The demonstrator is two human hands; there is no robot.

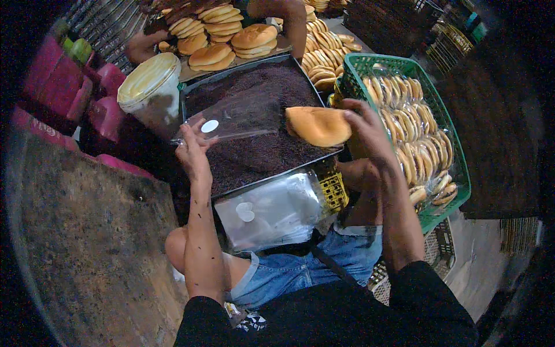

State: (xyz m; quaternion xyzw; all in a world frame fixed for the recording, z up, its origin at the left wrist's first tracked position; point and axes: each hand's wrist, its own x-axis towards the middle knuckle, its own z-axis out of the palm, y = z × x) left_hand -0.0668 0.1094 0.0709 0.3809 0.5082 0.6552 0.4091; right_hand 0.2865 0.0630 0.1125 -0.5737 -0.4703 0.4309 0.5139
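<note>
The bagging step is in hand: the left hand (193, 147) pinches a clear plastic bag (237, 118) held up over the tray of dark sprinkles (260, 87), while the right hand (364, 130) grips a round bun (318, 125) just beside the bag's mouth. Next, I judge, the bun must slide inside (the mouth needs holding wide). A green basket (445, 121) of bagged buns stands at the right.
</note>
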